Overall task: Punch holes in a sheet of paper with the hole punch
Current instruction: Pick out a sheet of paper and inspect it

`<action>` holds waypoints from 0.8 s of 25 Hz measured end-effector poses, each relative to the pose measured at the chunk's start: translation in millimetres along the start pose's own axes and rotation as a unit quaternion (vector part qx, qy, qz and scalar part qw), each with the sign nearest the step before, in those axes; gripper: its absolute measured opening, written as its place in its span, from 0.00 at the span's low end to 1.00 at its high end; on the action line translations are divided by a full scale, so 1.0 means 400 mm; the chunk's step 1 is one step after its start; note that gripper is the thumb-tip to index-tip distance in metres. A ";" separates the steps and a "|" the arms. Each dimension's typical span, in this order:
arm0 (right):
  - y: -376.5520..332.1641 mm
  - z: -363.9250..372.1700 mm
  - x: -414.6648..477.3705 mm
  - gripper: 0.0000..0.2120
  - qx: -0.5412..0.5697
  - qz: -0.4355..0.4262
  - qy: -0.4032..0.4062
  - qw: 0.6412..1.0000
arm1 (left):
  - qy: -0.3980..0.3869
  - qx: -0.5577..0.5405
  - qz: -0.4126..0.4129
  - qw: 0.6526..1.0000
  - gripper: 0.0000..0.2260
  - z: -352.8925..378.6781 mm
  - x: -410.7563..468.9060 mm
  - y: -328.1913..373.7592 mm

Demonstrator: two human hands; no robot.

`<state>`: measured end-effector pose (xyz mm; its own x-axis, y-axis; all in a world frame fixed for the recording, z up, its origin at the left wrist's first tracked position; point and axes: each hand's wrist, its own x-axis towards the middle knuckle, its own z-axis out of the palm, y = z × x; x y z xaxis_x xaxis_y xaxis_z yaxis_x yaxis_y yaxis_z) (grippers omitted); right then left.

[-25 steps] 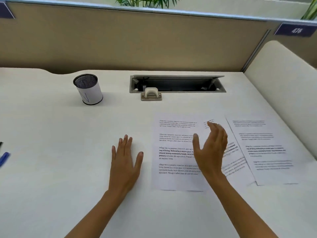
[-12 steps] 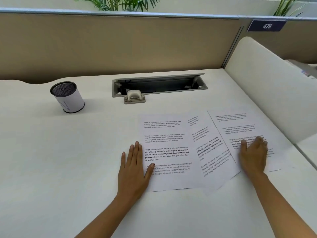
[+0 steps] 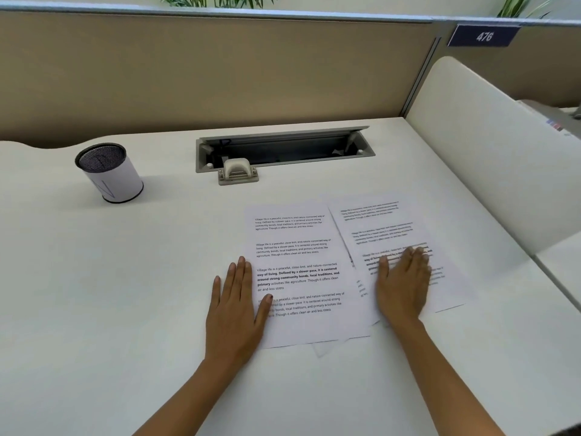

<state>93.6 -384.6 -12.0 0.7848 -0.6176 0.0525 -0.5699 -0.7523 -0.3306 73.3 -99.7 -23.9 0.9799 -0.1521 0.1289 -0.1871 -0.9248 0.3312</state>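
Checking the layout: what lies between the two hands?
Head view: a printed sheet lies between the left hand and the right hand, under the left thumb.

The left hand (image 3: 234, 309) lies flat on the counter (image 3: 125, 294), thumb on the left sheet (image 3: 298, 247). The right hand (image 3: 402, 284) presses flat on the right sheet (image 3: 377, 221). The hole punch (image 3: 238, 171) stands beyond, touching the cable slot (image 3: 283, 149). A cup (image 3: 108, 173) stands far left.

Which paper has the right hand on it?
The rightmost sheet, tilted, with blurry print. The right hand lies flat on it; the left sheet is touched only by the left hand.
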 end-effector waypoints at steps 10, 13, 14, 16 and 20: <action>0.042 -0.106 0.160 0.38 0.034 0.137 -0.025 0.990 | -0.005 -0.007 -0.007 1.000 0.32 -0.016 -0.023 -0.014; 0.052 -0.127 0.208 0.45 -0.061 0.143 -0.106 0.982 | -0.011 -0.047 -0.014 0.999 0.34 -0.028 -0.020 -0.010; 0.051 -0.129 0.218 0.45 -0.074 0.140 -0.121 0.980 | -0.012 -0.069 -0.019 0.997 0.33 -0.034 -0.018 -0.008; 0.047 -0.133 0.228 0.46 -0.081 0.149 -0.145 0.975 | -0.007 -0.117 -0.042 0.992 0.30 -0.048 -0.014 -0.004; 0.029 -0.167 0.236 0.46 -0.042 0.182 -0.174 0.967 | 0.008 -0.154 -0.101 0.983 0.29 -0.077 -0.007 0.020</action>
<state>145.0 -467.0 52.0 0.5549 -0.7416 -0.3770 -0.8299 -0.5249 -0.1890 66.8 -95.8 7.0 0.9985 0.0307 0.0459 -0.0043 -0.7855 0.6189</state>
